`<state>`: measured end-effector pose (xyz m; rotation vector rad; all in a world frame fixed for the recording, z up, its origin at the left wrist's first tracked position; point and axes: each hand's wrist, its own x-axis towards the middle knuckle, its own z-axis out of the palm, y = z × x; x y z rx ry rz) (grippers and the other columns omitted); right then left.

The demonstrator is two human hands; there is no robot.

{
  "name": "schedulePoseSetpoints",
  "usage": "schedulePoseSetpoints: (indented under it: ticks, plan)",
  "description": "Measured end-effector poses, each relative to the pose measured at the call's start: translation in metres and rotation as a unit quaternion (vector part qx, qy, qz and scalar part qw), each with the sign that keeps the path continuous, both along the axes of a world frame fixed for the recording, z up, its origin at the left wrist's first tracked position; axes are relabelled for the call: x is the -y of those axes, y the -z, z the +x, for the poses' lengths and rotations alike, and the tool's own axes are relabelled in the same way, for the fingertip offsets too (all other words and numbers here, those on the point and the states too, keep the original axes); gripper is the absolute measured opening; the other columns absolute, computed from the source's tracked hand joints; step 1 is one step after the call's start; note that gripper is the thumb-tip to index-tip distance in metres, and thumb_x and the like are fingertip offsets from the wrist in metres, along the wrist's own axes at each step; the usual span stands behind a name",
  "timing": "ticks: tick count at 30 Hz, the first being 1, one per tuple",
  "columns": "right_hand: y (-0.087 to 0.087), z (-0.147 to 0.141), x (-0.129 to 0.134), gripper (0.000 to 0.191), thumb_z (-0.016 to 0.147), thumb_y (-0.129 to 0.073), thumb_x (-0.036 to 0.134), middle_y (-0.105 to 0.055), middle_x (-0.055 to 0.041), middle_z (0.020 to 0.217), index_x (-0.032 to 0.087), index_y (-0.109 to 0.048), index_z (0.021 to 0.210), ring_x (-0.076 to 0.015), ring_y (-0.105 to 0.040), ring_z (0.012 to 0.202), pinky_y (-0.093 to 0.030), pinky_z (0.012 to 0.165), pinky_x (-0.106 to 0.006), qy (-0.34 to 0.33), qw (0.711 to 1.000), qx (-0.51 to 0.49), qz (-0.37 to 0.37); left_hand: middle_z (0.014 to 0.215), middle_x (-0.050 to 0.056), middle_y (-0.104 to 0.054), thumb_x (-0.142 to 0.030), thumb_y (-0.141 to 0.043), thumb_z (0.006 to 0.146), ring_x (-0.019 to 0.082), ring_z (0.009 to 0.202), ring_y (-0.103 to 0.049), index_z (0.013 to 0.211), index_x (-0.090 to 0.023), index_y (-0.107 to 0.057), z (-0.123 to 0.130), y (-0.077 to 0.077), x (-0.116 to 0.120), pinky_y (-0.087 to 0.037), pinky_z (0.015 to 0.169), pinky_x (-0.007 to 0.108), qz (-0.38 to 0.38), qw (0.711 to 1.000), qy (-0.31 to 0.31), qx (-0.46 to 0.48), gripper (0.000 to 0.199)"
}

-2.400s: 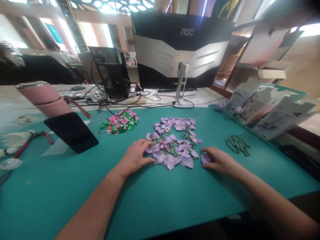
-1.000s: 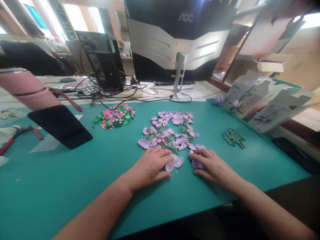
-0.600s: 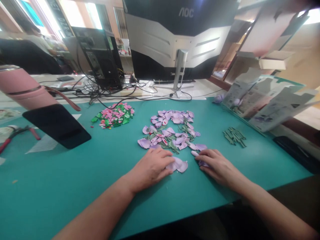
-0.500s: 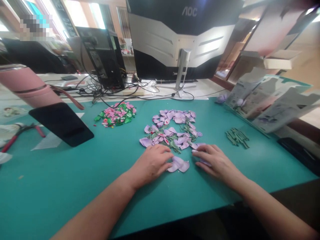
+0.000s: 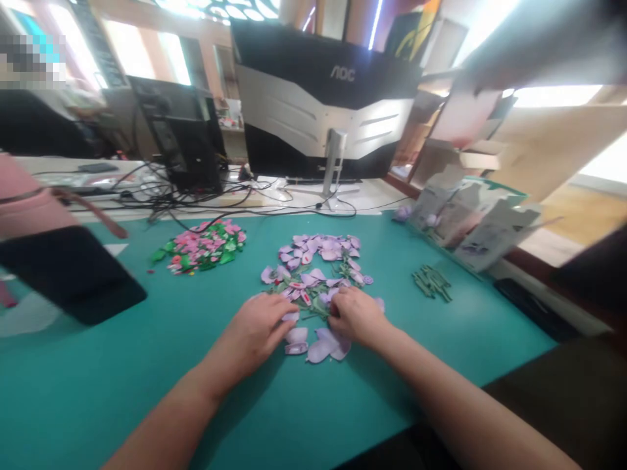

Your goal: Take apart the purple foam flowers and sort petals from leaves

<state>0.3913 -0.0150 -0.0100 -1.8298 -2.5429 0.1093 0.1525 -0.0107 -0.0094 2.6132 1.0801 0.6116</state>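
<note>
A loose ring-shaped pile of light purple petal pieces (image 5: 337,247), mixed with green leaf parts and a few red bits, lies on the green mat (image 5: 196,365). At its near left edge my left hand (image 5: 257,324) pinches a purple petal piece (image 5: 290,317) between thumb and fingers. My right hand (image 5: 356,314) reaches into the near right of the pile, fingers bunched; what they grip is hidden beneath them. Nearer to me, several separate purple petals (image 5: 321,349) lie between and below both hands.
Pink and green pieces (image 5: 206,245) form a heap to the left, beside a phone-like black slab (image 5: 73,274) and a pink bottle (image 5: 24,202). Green stem pieces (image 5: 432,282) lie right, near an opened carton (image 5: 482,219). Cables (image 5: 196,202) and a monitor (image 5: 323,104) stand behind.
The view has shifted, tilting upward and to the right. My right hand has moved left from the pile's right side into its near part. More petals now lie in the near group.
</note>
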Motion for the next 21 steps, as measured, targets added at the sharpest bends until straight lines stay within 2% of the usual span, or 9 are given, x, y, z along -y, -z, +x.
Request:
schedulePoseSetpoints:
  ticks: [6, 9, 11, 13, 15, 17, 19, 21]
  plan:
    - [-0.005, 0.002, 0.002, 0.020, 0.076, -0.055, 0.012, -0.072, -0.0088, 0.091, 0.018, -0.065, 0.091, -0.0228, -0.065, 0.084, -0.044, 0.069, -0.029, 0.036, 0.999, -0.010, -0.011, 0.110, 0.007, -0.071, -0.038, -0.043, 0.099, 0.024, 0.101, -0.064, 0.111, -0.023, -0.068, -0.003, 0.010, -0.012, -0.050, 0.088, 0.038, 0.016, 1.000, 0.015, 0.006, 0.031]
    - [-0.013, 0.027, 0.008, 0.027, 0.079, -0.052, 0.010, -0.072, -0.0066, 0.098, 0.021, -0.066, 0.100, -0.0210, -0.065, 0.090, -0.045, 0.074, -0.028, 0.009, 0.997, -0.069, -0.017, 0.109, 0.006, -0.072, -0.042, -0.043, 0.098, 0.024, 0.100, -0.066, 0.111, -0.024, -0.069, -0.005, 0.010, -0.014, -0.051, 0.087, 0.037, 0.017, 1.000, 0.007, 0.008, 0.034]
    - [-0.016, 0.057, 0.011, 0.031, 0.083, -0.051, 0.012, -0.072, -0.0057, 0.107, 0.022, -0.066, 0.109, -0.0193, -0.064, 0.096, -0.046, 0.080, -0.028, 0.000, 0.991, -0.136, -0.008, 0.110, 0.005, -0.072, -0.043, -0.043, 0.098, 0.024, 0.102, -0.066, 0.111, -0.025, -0.069, -0.006, 0.009, -0.014, -0.051, 0.087, 0.036, 0.010, 1.000, -0.003, 0.001, 0.034]
    - [-0.016, 0.097, 0.010, 0.030, 0.086, -0.051, 0.016, -0.072, -0.0064, 0.107, 0.022, -0.067, 0.110, -0.0188, -0.065, 0.095, -0.047, 0.082, -0.029, 0.080, 0.980, -0.177, 0.032, 0.111, 0.005, -0.072, -0.044, -0.043, 0.098, 0.024, 0.103, -0.066, 0.112, -0.026, -0.069, -0.007, 0.009, -0.013, -0.051, 0.086, 0.036, 0.002, 1.000, -0.010, -0.004, 0.034]
    - [-0.009, 0.139, 0.006, 0.026, 0.086, -0.052, 0.020, -0.072, -0.0058, 0.093, 0.021, -0.067, 0.106, -0.0200, -0.065, 0.086, -0.048, 0.078, -0.031, 0.193, 0.962, -0.164, 0.103, 0.111, 0.005, -0.072, -0.045, -0.042, 0.098, 0.025, 0.104, -0.066, 0.111, -0.027, -0.069, -0.008, 0.011, -0.014, -0.051, 0.087, 0.036, 0.000, 1.000, -0.013, -0.003, 0.035]
    - [0.002, 0.178, 0.002, 0.021, 0.085, -0.052, 0.024, -0.071, -0.0063, 0.090, 0.020, -0.068, 0.098, -0.0221, -0.064, 0.086, -0.048, 0.079, -0.034, 0.273, 0.934, -0.130, 0.192, 0.112, 0.005, -0.072, -0.046, -0.042, 0.099, 0.025, 0.105, -0.066, 0.111, -0.027, -0.069, -0.008, 0.014, -0.015, -0.050, 0.089, 0.037, 0.002, 1.000, -0.012, 0.000, 0.035]
    - [0.015, 0.206, 0.000, 0.020, 0.084, -0.051, 0.025, -0.071, -0.0092, 0.092, 0.018, -0.067, 0.095, -0.0246, -0.063, 0.088, -0.048, 0.080, -0.037, 0.301, 0.922, -0.118, 0.214, 0.112, 0.005, -0.072, -0.045, -0.042, 0.099, 0.024, 0.104, -0.066, 0.112, -0.027, -0.068, -0.007, 0.016, -0.015, -0.049, 0.091, 0.037, 0.000, 1.000, -0.010, 0.001, 0.035]
    - [0.026, 0.223, 0.000, 0.020, 0.084, -0.050, 0.026, -0.070, -0.0104, 0.090, 0.017, -0.067, 0.091, -0.0257, -0.062, 0.086, -0.048, 0.080, -0.039, 0.310, 0.918, -0.113, 0.219, 0.111, 0.005, -0.072, -0.045, -0.042, 0.099, 0.024, 0.105, -0.065, 0.113, -0.027, -0.068, -0.007, 0.015, -0.015, -0.048, 0.092, 0.037, -0.002, 1.000, -0.010, 0.003, 0.034]
